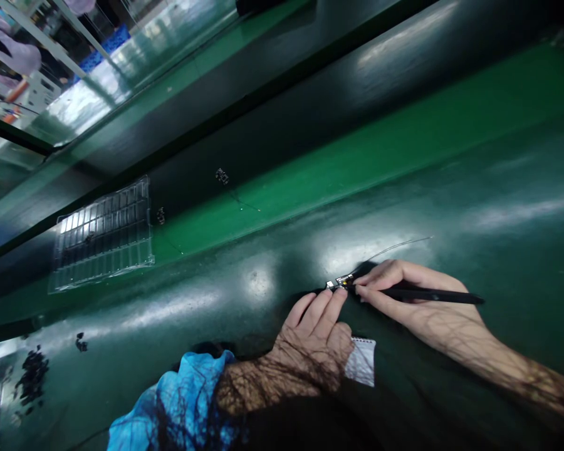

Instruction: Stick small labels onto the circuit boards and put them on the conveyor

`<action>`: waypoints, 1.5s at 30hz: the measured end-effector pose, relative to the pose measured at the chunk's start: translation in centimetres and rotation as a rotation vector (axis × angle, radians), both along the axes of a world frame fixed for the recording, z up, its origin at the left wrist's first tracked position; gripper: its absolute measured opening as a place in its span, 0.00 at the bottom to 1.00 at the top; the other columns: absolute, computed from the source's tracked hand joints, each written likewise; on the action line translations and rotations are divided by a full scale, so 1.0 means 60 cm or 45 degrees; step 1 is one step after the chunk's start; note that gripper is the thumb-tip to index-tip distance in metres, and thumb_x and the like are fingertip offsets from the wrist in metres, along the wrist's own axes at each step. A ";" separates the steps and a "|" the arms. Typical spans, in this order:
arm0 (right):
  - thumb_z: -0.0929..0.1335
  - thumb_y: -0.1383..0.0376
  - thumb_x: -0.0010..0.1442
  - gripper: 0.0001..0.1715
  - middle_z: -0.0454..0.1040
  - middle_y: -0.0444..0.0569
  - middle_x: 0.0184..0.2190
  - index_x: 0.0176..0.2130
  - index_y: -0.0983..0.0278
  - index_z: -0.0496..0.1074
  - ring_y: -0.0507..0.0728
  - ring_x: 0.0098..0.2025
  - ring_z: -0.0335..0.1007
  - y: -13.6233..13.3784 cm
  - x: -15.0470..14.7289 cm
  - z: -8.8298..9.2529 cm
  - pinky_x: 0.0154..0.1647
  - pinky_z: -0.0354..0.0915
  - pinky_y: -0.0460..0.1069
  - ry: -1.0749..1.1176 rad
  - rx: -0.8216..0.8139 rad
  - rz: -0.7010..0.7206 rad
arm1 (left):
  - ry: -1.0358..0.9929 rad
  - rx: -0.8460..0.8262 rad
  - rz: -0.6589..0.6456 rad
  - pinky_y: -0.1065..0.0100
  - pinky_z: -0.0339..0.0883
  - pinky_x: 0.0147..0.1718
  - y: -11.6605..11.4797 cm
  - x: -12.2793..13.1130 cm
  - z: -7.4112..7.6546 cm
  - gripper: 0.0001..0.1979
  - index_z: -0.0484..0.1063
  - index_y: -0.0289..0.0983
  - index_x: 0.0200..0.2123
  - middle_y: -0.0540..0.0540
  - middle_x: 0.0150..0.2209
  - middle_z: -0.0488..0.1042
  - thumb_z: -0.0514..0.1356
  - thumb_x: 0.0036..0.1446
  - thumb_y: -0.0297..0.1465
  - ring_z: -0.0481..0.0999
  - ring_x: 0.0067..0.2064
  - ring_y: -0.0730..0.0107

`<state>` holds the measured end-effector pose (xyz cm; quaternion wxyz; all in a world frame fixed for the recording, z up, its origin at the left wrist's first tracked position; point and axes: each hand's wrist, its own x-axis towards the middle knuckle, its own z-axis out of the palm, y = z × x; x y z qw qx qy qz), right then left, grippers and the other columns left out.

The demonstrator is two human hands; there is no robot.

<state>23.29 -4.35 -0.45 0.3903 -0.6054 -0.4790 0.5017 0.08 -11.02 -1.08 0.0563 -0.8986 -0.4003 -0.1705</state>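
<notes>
Head view: right fingers (380, 274) grip black tool (423, 294), left fingers (318, 308) touch circuit board (344, 279), hold unclear; slip (364, 361) illegible.

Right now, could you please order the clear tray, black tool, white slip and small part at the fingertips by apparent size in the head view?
1. Clear tray
2. Black tool and white slip: too alike to rank
3. Small part, partly covered
</notes>
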 end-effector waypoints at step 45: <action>0.86 0.23 0.62 0.43 0.92 0.54 0.31 0.24 0.54 0.86 0.62 0.32 0.93 -0.004 -0.001 -0.017 0.37 0.89 0.51 0.009 0.219 0.029 | 0.119 0.057 -0.003 0.61 0.62 0.90 -0.014 -0.008 -0.019 0.05 0.83 0.50 0.39 0.44 0.70 0.94 0.71 0.71 0.39 0.83 0.77 0.57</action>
